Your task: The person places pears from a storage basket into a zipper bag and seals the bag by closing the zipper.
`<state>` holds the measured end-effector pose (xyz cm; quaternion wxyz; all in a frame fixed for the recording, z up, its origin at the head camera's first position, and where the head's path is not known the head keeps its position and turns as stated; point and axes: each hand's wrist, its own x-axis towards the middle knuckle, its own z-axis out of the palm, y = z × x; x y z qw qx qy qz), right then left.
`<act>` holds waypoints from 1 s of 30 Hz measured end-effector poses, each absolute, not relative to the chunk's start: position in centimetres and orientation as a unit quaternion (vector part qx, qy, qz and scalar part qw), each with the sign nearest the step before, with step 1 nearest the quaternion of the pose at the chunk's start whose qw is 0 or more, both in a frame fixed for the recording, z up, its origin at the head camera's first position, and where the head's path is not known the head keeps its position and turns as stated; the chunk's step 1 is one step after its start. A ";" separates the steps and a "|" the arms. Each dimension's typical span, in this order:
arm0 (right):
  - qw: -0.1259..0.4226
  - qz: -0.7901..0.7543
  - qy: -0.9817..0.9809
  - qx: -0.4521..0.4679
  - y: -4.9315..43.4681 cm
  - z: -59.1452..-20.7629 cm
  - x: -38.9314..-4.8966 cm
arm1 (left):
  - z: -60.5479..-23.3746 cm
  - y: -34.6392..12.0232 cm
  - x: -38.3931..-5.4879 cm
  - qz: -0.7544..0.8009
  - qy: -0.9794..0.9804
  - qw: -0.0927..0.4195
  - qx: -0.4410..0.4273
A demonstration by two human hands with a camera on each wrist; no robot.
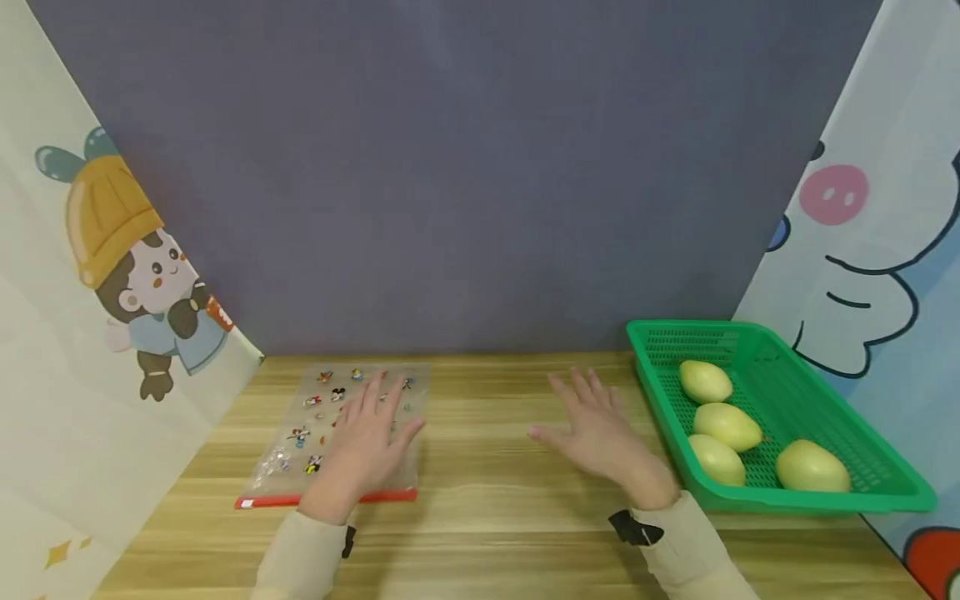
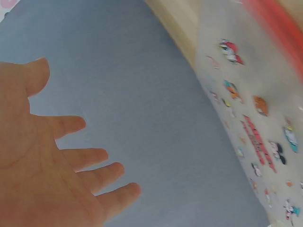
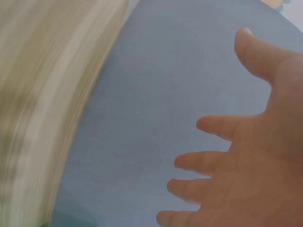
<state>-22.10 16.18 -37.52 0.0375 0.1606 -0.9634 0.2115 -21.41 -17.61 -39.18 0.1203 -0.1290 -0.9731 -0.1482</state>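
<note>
My left hand (image 1: 364,446) hovers palm down over a clear zip bag (image 1: 281,454) printed with small cartoon figures and edged by a red slider strip. Its fingers are spread and straight, with nothing in them, and in the left wrist view a gap shows between the hand and the bag (image 2: 255,94). The right hand (image 1: 600,433) is held above the wooden table, left of a green basket (image 1: 783,502), its fingers also spread and holding nothing. Inside the basket lie several yellow-green, pear-like fruits (image 1: 726,427). The hand and part of the forearm hide the bag's middle.
A wooden table (image 1: 480,533) carries the bag at the left and the basket at the right. Behind it rises a plain grey-blue panel (image 1: 480,183). Sheets with cartoon prints (image 1: 157,267) stand at both sides, close to the table's edges.
</note>
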 end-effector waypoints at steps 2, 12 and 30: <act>0.038 0.212 -0.962 0.169 15.9 -37.7 -22.1 | -39.5 -18.0 -21.2 -0.146 -0.973 0.121 -0.130; 0.037 0.206 -0.958 0.195 15.1 -38.5 -22.3 | -40.5 -19.7 -20.9 -0.124 -0.976 0.097 -0.150; -0.008 0.258 -0.938 0.234 13.2 -38.7 -23.3 | -41.1 -23.0 -19.5 -0.076 -0.983 0.046 -0.159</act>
